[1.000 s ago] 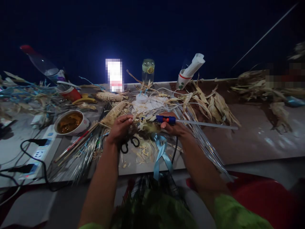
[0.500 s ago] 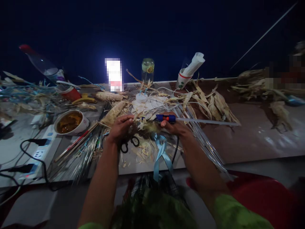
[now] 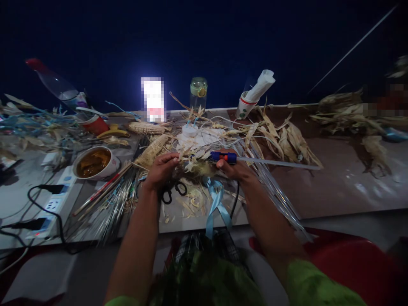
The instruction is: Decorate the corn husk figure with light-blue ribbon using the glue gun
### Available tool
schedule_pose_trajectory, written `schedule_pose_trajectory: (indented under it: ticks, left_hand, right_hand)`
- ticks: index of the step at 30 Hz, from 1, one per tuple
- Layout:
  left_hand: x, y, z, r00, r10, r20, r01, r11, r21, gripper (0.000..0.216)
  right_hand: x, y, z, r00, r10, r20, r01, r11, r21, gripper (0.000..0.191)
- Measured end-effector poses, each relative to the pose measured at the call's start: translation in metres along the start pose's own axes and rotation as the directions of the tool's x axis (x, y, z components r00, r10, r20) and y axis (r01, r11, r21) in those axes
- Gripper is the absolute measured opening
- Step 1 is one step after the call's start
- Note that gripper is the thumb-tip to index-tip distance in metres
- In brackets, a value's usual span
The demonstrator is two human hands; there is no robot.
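Observation:
My left hand [image 3: 161, 171] is closed around a small bundle of dried corn husk [image 3: 196, 166], pinching it near its left end. My right hand [image 3: 236, 171] grips a blue and orange glue gun [image 3: 223, 157], with a clear glue stick [image 3: 277, 163] sticking out to the right. The gun's nozzle points left into the husk bundle. A light blue ribbon [image 3: 216, 206] hangs down from the bundle. Black scissors [image 3: 174, 192] lie on the table just under my left hand.
A cup of brown liquid [image 3: 94, 162], corn cobs [image 3: 152, 151], a power strip [image 3: 52, 204] with cables, thin rods [image 3: 111, 208], a bottle [image 3: 198, 93], a paper cup [image 3: 247, 106], loose husks [image 3: 283, 138] and clear sticks [image 3: 274, 191] cover the table.

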State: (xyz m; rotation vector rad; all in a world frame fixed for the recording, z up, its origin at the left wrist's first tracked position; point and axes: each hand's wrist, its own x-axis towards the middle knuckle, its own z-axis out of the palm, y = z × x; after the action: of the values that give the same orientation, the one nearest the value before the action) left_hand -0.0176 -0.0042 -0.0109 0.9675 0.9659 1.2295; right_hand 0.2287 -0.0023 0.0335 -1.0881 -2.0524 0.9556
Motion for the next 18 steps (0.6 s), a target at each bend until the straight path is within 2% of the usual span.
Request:
schedule_pose_trajectory:
  ticks: [4,13,18]
  left_hand:
    - [-0.0001,0.001,0.0006,1.0,-0.009,0.026,0.009,1.0,-0.015,0.019]
    - [-0.0022,0.0012,0.0013,1.0,0.0,0.0,0.0,0.999,0.035,0.019]
    - [-0.0025,0.0009,0.0003,0.999,-0.047,-0.001,0.047,0.996,0.078,0.022]
  right_hand:
    - [0.0001,-0.0048,-0.0017,1.0,0.007,-0.01,-0.006,1.0,0.024,0.049]
    - [-0.0007,-0.0047,-0.0014,0.999,0.037,0.001,-0.038,0.999,0.024,0.048]
    - [-0.0007,-0.003,-0.001,0.999,0.044,0.007,-0.044,0.998,0.041,0.049]
